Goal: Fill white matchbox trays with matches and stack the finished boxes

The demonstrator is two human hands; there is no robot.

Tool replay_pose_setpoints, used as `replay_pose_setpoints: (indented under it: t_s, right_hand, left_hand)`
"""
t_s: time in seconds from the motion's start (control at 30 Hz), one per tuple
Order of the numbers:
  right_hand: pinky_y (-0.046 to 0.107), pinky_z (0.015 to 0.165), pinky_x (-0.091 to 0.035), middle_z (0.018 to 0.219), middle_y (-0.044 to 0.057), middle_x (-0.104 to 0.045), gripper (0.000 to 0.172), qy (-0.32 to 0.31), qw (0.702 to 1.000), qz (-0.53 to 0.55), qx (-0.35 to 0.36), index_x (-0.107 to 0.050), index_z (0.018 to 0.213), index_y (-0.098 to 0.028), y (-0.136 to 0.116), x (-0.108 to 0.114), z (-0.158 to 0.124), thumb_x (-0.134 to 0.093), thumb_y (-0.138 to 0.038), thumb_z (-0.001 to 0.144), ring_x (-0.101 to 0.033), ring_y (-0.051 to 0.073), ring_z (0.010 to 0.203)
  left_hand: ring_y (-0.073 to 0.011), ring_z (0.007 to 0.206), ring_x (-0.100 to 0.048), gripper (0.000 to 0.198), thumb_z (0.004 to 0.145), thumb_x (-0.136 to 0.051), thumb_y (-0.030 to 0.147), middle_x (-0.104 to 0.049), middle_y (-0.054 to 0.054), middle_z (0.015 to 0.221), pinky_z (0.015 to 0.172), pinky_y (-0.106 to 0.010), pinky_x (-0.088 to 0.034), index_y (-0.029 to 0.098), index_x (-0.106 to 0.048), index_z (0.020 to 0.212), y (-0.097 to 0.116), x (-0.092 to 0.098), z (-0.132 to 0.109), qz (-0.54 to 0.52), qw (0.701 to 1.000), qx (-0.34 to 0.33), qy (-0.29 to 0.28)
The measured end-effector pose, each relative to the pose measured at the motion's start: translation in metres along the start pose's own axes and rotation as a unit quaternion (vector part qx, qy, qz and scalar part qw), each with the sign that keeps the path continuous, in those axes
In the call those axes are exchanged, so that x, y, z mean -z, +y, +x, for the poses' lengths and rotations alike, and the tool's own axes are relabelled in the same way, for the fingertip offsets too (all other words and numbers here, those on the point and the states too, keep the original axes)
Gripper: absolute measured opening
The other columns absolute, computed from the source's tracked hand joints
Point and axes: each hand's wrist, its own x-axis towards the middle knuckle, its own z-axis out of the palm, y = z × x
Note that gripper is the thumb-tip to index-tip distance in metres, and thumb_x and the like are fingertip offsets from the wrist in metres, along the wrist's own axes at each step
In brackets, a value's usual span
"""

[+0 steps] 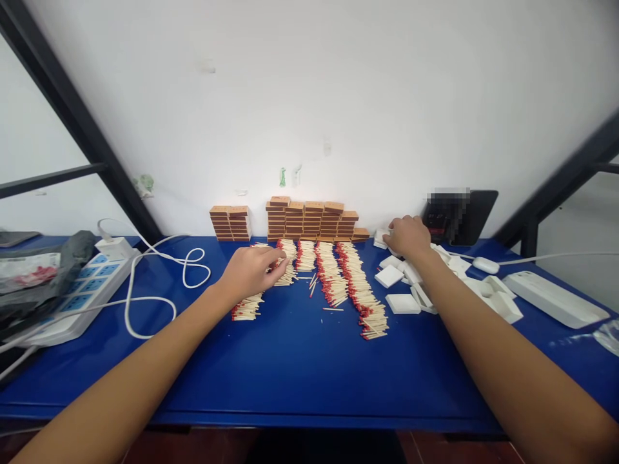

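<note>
Rows of red-tipped matches (331,277) lie across the middle of the blue table (300,367). My left hand (251,270) rests on the leftmost row, its fingers pinched on a few matches. My right hand (409,237) reaches to the far right and closes on a white matchbox tray (381,238). More white trays (402,303) lie scattered below that hand. Stacks of brown matchboxes (309,219) stand against the wall behind the matches.
A white power strip (91,283) with a looped white cable (159,283) lies at the left, beside a grey bag (39,277). At the right are a dark device (459,216), a white mouse (485,265) and a long white device (551,298). Black frame bars rise on both sides.
</note>
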Motion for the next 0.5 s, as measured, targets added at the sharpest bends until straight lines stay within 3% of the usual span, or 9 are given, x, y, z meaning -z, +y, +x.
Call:
replay_pose_setpoints:
  t_s: [0.23, 0.5]
  right_hand:
    - [0.04, 0.086, -0.05, 0.112, 0.021, -0.076, 0.03, 0.001, 1.0, 0.002, 0.008, -0.084, 0.102, -0.017, 0.002, 0.007, -0.003, -0.06, -0.034, 0.097, -0.062, 0.036, 0.115]
    - [0.04, 0.084, -0.046, 0.114, 0.024, -0.071, 0.031, 0.052, 0.999, 0.01, -0.012, -0.082, 0.104, -0.012, 0.021, 0.038, -0.016, -0.061, -0.033, 0.1, -0.061, 0.035, 0.11]
  left_hand:
    - [-0.0152, 0.06, -0.069, 0.029, 0.105, -0.056, 0.033, -0.077, 0.0, 0.072, 0.055, -0.027, -0.04, 0.02, -0.078, 0.091, -0.001, -0.001, -0.001, -0.004, 1.0, -0.012, 0.005]
    - [-0.0167, 0.064, -0.071, 0.032, 0.106, -0.054, 0.035, -0.077, -0.001, 0.072, 0.058, -0.028, -0.04, 0.02, -0.077, 0.088, 0.001, 0.001, 0.001, -0.005, 1.0, -0.01, -0.018]
